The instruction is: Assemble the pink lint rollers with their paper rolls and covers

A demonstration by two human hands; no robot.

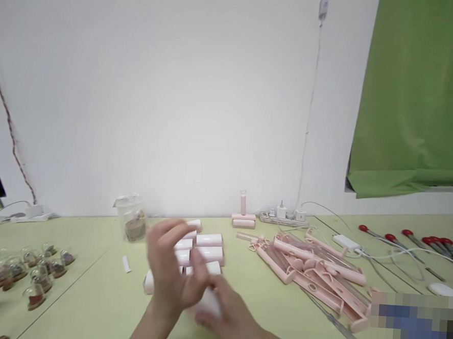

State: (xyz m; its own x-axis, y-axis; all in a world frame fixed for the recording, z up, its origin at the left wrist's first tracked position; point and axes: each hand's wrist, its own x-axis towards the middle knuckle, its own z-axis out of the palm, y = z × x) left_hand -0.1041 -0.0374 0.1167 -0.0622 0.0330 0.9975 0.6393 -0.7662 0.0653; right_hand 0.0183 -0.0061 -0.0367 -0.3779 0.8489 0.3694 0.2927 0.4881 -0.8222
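Observation:
Low in the middle of the head view, my right hand (236, 313) is wrapped around a white lint roller roll (209, 304), blurred and partly hidden by the fingers. Just left of it, my left hand (170, 273) is raised with its fingers curved and apart, and nothing shows in its grasp. Its thumb comes close to the right hand; I cannot tell whether they touch. Behind the hands, several white rolls with pinkish sides (210, 254) lie grouped on the table, some hidden by my left hand.
A pile of pink roller handles and covers (320, 262) lies right. Pink roller pieces (243, 220) stand by the wall near a power strip (285, 220). A plastic tub (134, 222), a white strip (126, 264) and several small glass domes (36, 296) are left; red-ended tools (391, 238) lie far right.

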